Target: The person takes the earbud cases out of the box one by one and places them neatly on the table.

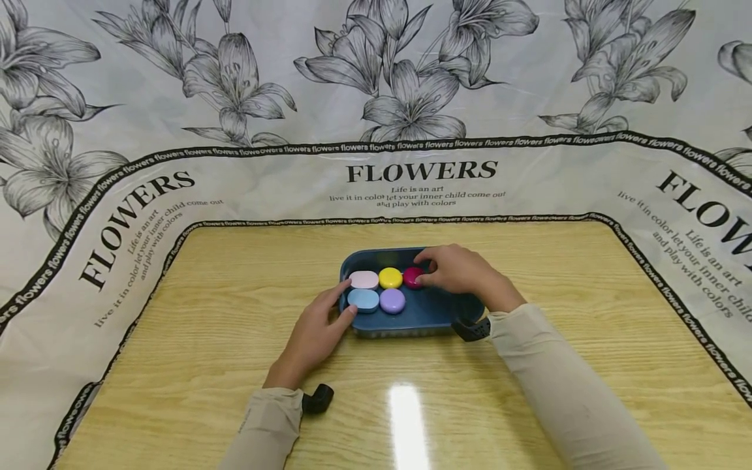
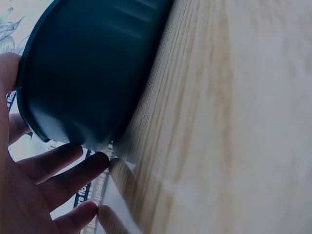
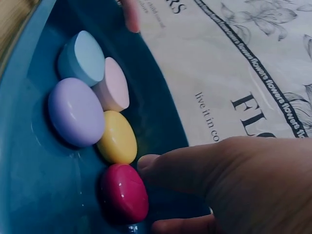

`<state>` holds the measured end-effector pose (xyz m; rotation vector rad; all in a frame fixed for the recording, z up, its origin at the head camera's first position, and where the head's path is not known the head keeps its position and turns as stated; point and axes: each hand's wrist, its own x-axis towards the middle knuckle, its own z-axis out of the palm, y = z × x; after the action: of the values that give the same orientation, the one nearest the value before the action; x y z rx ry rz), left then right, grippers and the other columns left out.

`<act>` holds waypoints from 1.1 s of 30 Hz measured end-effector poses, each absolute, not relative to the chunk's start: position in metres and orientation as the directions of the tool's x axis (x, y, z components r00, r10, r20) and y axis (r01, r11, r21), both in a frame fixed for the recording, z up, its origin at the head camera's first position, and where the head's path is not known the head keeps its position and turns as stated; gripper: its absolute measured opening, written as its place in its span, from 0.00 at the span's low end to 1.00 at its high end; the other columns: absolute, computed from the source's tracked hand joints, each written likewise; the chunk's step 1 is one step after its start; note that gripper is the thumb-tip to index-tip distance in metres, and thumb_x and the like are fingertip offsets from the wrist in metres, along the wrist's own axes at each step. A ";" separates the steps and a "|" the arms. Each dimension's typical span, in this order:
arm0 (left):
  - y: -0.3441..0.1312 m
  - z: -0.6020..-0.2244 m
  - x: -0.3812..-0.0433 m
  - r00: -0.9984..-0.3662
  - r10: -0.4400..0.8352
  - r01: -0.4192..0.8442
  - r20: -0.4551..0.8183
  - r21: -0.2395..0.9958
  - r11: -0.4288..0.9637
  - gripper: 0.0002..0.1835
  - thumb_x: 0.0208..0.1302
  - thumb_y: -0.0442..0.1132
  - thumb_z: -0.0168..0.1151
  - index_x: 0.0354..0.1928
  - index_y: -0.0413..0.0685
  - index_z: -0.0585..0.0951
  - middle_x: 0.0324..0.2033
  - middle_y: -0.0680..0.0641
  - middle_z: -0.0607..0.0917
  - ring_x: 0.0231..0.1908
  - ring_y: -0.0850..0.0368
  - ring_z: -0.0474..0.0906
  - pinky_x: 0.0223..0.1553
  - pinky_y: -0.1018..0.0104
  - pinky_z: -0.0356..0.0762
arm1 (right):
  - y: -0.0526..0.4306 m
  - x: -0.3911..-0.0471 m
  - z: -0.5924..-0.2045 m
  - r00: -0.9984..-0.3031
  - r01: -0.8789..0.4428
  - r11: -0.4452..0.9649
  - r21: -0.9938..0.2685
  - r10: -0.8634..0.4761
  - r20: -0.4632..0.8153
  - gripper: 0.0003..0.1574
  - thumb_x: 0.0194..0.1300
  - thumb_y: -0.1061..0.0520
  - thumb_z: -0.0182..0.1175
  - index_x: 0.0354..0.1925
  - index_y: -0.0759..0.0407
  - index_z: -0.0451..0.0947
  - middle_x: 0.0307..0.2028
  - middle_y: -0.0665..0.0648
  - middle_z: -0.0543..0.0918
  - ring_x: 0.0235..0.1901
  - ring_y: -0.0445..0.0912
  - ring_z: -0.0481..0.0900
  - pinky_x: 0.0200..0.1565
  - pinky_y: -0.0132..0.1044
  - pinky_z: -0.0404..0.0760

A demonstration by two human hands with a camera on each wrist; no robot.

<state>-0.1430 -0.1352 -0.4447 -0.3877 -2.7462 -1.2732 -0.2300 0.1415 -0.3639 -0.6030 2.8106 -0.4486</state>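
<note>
A dark blue tray sits on the table with several smooth rounded pieces at its left and middle. In it are a pale pink oval piece, a light blue oval piece, a yellow round piece, a purple round piece and a magenta round piece. My left hand holds the tray's left end, thumb and index over the rim, other fingers along the outer wall. Over the tray's right half, my right hand has its thumb and index fingertips right beside the magenta piece, not closed round it.
Wood-grain tabletop extends around the tray. Behind and at both sides stands a white cloth with flower prints and lettering. Black wrist straps show on the left wrist and right wrist, the latter close over the tray's front right corner.
</note>
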 end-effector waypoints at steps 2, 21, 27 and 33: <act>-0.136 -0.445 -0.144 -0.964 0.190 0.265 0.186 0.744 0.614 0.30 0.64 0.62 0.48 0.67 0.70 0.62 0.62 0.59 0.67 0.63 0.61 0.60 0.62 0.53 0.61 | 0.139 -0.232 -0.364 -0.886 -0.358 0.878 -0.319 -0.427 -0.181 0.29 0.57 0.41 0.63 0.55 0.50 0.76 0.34 0.52 0.80 0.30 0.45 0.75 0.32 0.39 0.74; -0.137 -0.444 -0.145 -0.961 0.205 0.272 0.185 0.762 0.587 0.30 0.63 0.65 0.46 0.67 0.69 0.64 0.61 0.58 0.68 0.62 0.60 0.61 0.62 0.53 0.61 | 0.123 -0.242 -0.371 -0.863 -0.394 0.904 -0.168 -0.427 -0.269 0.31 0.57 0.41 0.64 0.58 0.45 0.74 0.49 0.54 0.77 0.42 0.50 0.72 0.43 0.46 0.73; -0.138 -0.445 -0.145 -0.964 0.197 0.261 0.178 0.763 0.591 0.30 0.63 0.65 0.47 0.66 0.71 0.64 0.60 0.59 0.68 0.62 0.61 0.61 0.61 0.53 0.61 | 0.120 -0.244 -0.371 -0.864 -0.396 0.909 -0.134 -0.418 -0.280 0.30 0.55 0.42 0.65 0.56 0.46 0.75 0.45 0.54 0.78 0.39 0.50 0.73 0.38 0.44 0.73; -0.138 -0.447 -0.146 -0.964 0.194 0.261 0.180 0.762 0.592 0.30 0.63 0.65 0.47 0.66 0.70 0.64 0.60 0.59 0.68 0.62 0.61 0.61 0.61 0.53 0.61 | 0.118 -0.245 -0.369 -0.868 -0.384 0.917 -0.111 -0.399 -0.296 0.30 0.54 0.42 0.66 0.55 0.48 0.76 0.40 0.53 0.78 0.36 0.49 0.72 0.34 0.41 0.73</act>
<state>-0.1460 -0.1385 -0.4468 -0.3919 -2.7337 -1.3278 -0.2447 0.1176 -0.3690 -0.5794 2.7628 -0.0692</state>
